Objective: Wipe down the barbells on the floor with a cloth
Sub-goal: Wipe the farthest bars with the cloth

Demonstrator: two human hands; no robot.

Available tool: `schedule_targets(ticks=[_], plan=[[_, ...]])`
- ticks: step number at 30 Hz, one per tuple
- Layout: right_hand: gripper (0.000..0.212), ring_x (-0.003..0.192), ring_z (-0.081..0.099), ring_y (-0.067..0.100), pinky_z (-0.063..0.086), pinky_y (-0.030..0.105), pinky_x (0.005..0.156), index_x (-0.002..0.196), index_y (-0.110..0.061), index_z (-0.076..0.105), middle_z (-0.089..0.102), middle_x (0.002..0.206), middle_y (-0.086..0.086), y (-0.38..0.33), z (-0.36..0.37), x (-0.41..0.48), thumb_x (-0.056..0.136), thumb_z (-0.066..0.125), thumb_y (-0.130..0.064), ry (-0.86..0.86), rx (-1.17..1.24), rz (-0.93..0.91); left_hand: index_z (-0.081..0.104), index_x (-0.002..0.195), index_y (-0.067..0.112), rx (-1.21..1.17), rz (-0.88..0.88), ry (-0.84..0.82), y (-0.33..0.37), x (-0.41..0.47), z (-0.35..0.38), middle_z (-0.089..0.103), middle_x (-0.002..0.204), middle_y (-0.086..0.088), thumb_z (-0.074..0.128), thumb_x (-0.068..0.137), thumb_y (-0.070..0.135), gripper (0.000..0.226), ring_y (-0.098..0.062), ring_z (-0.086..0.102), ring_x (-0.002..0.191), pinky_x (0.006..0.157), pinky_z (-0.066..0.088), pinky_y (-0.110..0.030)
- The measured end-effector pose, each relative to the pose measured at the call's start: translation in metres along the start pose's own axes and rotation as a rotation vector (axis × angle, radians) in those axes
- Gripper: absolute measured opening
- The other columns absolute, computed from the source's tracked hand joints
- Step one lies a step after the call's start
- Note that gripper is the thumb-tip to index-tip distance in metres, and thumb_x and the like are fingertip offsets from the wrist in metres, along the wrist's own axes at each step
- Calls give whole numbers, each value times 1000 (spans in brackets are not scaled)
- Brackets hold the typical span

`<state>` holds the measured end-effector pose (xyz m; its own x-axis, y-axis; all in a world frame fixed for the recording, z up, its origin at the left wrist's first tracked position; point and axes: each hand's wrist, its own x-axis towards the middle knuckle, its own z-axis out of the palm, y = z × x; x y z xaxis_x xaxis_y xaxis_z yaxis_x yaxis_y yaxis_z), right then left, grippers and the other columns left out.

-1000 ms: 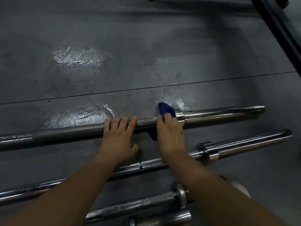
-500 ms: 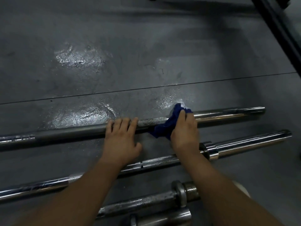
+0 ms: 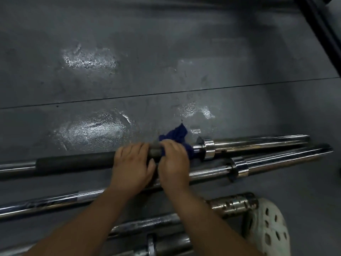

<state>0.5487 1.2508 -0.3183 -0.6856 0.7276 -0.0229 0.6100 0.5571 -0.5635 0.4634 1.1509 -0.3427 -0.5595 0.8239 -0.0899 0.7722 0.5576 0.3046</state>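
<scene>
A: Is there a box or bucket here with things in it?

B: I can't see one. Just the grey floor (image 3: 166, 52) with long metal bars lying on it.

A: What are the hands doing?

B: The left hand (image 3: 132, 168) has its fingers curled over the top of the far barbell (image 3: 73, 162), holding it. The right hand (image 3: 173, 163) is right beside it, almost touching, and grips a blue cloth (image 3: 178, 138) around the same bar. The cloth pokes out past the fingers toward the shiny collar (image 3: 209, 148).

A: What is hard to see?

B: The hands are a bit blurry. They hide part of the second barbell (image 3: 276, 158), which lies just in front of the far one. The bars run off the left edge of the floor, so their ends are cut off. Two more bars (image 3: 230, 204) at the near edge sit partly under the arms.

A: Anything else around?

B: A white shoe with holes (image 3: 267, 226) near the bottom right corner. A dark frame (image 3: 321, 34) crosses the top right corner. Shiny wet spots (image 3: 88, 60) show on the floor.
</scene>
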Motion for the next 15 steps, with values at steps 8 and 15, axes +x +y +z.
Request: schedule_targets(ticks=[8,15], plan=[[32,94,55,29,46,37,83,94,-7,67,64,101,7,28,-6,0,74,43,-3,71,-257,107,59,116,16,-9,67,-56,-19,1,-12,61,99,-2,43,81,43,46,-27,56,93,87,37,-40],[37,113,56,34,47,43,96,117,-6,63,60,123,13,53,-13,7,82,53,0,64,-285,143,62,114,19,78,72,-65,-36,-2,-19,67,104,-1,42,78,46,49,-26,60,98,92,37,-40]])
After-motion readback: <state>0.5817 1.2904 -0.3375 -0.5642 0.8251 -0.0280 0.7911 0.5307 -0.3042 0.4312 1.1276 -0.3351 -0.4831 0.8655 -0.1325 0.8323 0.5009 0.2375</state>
